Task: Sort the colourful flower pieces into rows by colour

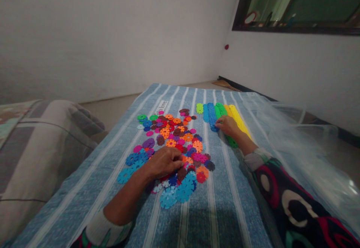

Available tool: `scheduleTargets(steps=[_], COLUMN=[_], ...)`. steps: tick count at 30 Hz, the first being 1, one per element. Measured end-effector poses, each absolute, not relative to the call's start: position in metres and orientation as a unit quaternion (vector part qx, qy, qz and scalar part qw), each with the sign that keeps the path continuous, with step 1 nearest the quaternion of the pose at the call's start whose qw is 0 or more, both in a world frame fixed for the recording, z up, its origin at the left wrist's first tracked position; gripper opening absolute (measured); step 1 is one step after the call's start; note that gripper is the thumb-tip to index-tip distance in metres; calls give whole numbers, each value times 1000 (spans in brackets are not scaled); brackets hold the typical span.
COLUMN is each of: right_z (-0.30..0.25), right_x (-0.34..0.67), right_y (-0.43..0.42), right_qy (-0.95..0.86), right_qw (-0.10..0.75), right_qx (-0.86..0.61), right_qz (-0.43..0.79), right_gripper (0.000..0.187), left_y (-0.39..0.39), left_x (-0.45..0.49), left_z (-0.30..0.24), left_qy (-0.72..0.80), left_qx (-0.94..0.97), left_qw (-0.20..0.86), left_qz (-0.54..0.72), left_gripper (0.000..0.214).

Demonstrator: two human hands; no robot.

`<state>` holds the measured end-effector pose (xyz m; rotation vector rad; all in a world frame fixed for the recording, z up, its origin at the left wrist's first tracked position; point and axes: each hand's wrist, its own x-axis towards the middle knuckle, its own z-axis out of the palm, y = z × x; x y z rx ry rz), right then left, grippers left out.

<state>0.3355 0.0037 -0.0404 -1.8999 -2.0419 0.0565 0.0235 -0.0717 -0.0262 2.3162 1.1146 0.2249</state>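
Observation:
A loose pile of notched plastic discs [188, 137] in orange, pink, red, brown, purple and blue spreads over the middle of the cloth. My left hand [167, 161] rests on the near part of this pile with curled fingers. Whatever lies between its fingertips is hidden. To the right, discs are lined up in rows by colour: short lime [199, 108], light blue [206, 113], dark blue [212, 116], green [221, 108] and long yellow [237, 117]. My right hand [228, 125] pinches at the near end of the dark blue row, covering part of the green row.
A blue striped cloth [95, 177] covers the work surface. Clear plastic containers or bags [306, 147] lie along its right side. Fabric-covered furniture [47, 158] stands at the left. A wall [126, 34] rises behind, with a dark-framed window [298, 4] at upper right.

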Motion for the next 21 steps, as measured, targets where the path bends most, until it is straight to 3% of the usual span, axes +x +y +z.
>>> scheduleTargets(steps=[14,21], right_z=[-40,-43], right_x=[327,287], right_y=[-11,-54], right_qy=[-733,-834], right_qw=[169,196], right_qx=[-659,-512], right_qz=[-7,62], right_gripper=[22,12], left_y=[-73,-76], left_x=[26,30], left_z=[-24,-23], left_qy=[409,393], left_qx=[869,877], left_qw=[270,274], left_qz=[66,44], left_gripper=[18,15])
